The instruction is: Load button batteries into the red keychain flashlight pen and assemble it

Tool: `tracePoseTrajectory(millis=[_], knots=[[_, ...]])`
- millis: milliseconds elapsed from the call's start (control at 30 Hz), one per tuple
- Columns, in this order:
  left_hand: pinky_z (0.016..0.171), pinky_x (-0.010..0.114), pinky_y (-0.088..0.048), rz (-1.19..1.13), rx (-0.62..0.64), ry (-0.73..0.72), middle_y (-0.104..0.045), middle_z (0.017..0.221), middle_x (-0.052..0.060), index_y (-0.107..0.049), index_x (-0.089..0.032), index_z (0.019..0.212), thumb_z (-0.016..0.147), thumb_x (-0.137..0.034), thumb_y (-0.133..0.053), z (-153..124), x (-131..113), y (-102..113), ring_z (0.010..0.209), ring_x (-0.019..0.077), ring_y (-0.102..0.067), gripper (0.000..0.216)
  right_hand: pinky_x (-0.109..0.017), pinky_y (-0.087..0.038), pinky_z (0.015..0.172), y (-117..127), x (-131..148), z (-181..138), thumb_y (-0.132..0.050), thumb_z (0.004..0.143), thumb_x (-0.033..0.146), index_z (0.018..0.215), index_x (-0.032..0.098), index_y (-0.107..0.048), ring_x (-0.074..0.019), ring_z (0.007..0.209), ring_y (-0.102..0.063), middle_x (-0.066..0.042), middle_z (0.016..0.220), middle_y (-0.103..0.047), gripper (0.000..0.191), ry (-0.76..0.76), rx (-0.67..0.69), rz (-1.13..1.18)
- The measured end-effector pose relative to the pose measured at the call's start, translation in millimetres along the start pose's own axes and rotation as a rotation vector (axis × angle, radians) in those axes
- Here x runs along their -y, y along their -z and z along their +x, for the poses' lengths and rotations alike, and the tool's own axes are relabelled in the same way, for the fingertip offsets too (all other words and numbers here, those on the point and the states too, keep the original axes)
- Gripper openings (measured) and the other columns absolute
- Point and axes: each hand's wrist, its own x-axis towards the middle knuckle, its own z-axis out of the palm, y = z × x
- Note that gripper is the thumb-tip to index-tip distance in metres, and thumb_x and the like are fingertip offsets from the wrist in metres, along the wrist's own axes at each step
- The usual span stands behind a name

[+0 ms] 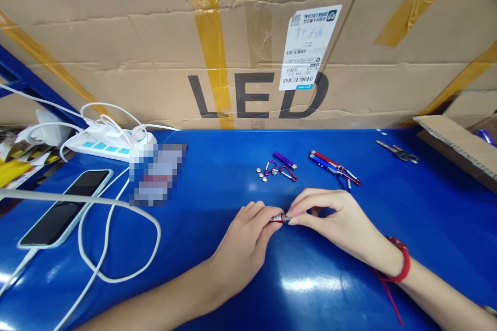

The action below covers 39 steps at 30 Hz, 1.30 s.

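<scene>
My left hand (248,240) and my right hand (337,220) meet at the middle of the blue table (217,269), fingertips pinched on a small red keychain flashlight (280,219). Only a short red and silver part of it shows between the fingers. Just beyond the hands lie a purple flashlight (284,159), two small carabiner clips (280,170) and three button cells (261,174). Red and blue flashlights (330,164) lie in a small bunch to their right. A red cord bracelet (402,264) circles my right wrist.
A phone (64,208) lies at left with a white cable (116,248) looping across the table. A white power strip (116,144) sits at the back left. A key (398,151) lies far right. A big cardboard box marked LED (248,51) walls the back.
</scene>
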Motion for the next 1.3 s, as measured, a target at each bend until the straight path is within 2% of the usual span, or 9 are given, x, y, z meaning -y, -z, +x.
tracePoseTrajectory(millis=[167,300,533,633,767,900,1100,1200,1300], knots=[[0.073,0.028,-0.037,0.089,0.062,-0.111,-0.054,0.078,0.002,-0.055,-0.015,0.096,0.094,-0.014,-0.034,-1,-1,1,0.072,0.0143,-0.045,0.021,-0.019,-0.041,0.053,3,-3,-2,-0.073,0.066,0.026,0.063,0.020,-0.069,-0.0084,0.060,-0.056,0.001,0.068,-0.064,0.007,-0.116,0.054,0.015],[0.071,0.027,-0.039,0.145,0.051,-0.192,-0.053,0.075,0.003,-0.056,-0.014,0.095,0.094,-0.015,-0.033,-2,-1,0,0.070,0.0143,-0.044,0.023,-0.019,-0.038,0.050,4,-5,-3,-0.073,0.066,0.027,0.062,0.020,-0.069,-0.0068,0.055,-0.053,0.002,0.064,-0.062,0.009,-0.109,0.102,-0.018],[0.063,0.026,-0.038,0.190,0.037,-0.226,-0.052,0.071,0.002,-0.055,-0.012,0.090,0.093,-0.013,-0.035,0,2,0,0.066,0.0141,-0.045,0.020,-0.017,-0.037,0.060,6,-10,-5,-0.045,0.091,0.026,0.077,0.020,-0.064,-0.0041,0.067,-0.055,0.004,0.074,-0.059,0.024,0.237,0.247,-0.318],[0.062,0.026,-0.038,0.207,0.072,-0.228,-0.053,0.072,0.003,-0.055,-0.013,0.090,0.093,-0.014,-0.034,0,3,0,0.066,0.0146,-0.046,0.021,-0.020,-0.033,0.056,7,-9,-6,-0.036,0.094,0.027,0.077,0.019,-0.060,-0.0063,0.063,-0.052,0.002,0.071,-0.055,0.031,0.329,0.315,-0.460],[0.059,0.025,-0.036,0.165,0.078,-0.188,-0.052,0.070,0.002,-0.055,-0.012,0.089,0.093,-0.013,-0.036,-1,4,-1,0.064,0.0136,-0.045,0.020,-0.024,-0.029,0.052,4,-9,-7,-0.032,0.095,0.025,0.071,0.015,-0.054,-0.0085,0.055,-0.045,0.001,0.066,-0.050,0.034,0.378,0.289,-0.554],[0.057,0.025,-0.035,0.180,0.056,-0.173,-0.051,0.068,0.002,-0.056,-0.012,0.089,0.092,-0.013,-0.038,0,4,0,0.063,0.0134,-0.044,0.018,-0.023,-0.027,0.051,-2,-6,-11,-0.035,0.093,0.021,0.069,0.014,-0.051,-0.0073,0.054,-0.043,0.001,0.065,-0.051,0.030,0.291,0.283,-0.494],[0.055,0.026,-0.038,0.346,-0.045,-0.325,-0.053,0.069,0.003,-0.055,-0.010,0.097,0.092,-0.013,-0.039,1,8,0,0.062,0.0147,-0.043,0.018,-0.019,-0.033,0.055,-8,0,-11,-0.039,0.092,0.024,0.064,0.013,-0.054,-0.0049,0.054,-0.044,0.001,0.060,-0.053,0.033,0.049,0.268,-0.203],[0.058,0.027,-0.042,0.351,-0.053,-0.317,-0.056,0.074,0.003,-0.053,-0.011,0.104,0.092,-0.012,-0.039,0,7,-1,0.064,0.0151,-0.046,0.019,-0.018,-0.032,0.053,-8,1,-10,-0.040,0.091,0.024,0.063,0.012,-0.054,-0.0039,0.051,-0.043,0.001,0.059,-0.052,0.033,0.034,0.247,-0.162],[0.064,0.026,-0.044,0.239,-0.019,-0.242,-0.059,0.081,0.003,-0.051,-0.012,0.106,0.092,-0.012,-0.038,-1,4,-3,0.069,0.0139,-0.052,0.019,-0.019,-0.032,0.054,-8,2,-11,-0.040,0.091,0.024,0.064,0.013,-0.055,-0.0048,0.054,-0.045,0.000,0.062,-0.054,0.032,0.056,0.222,-0.204]])
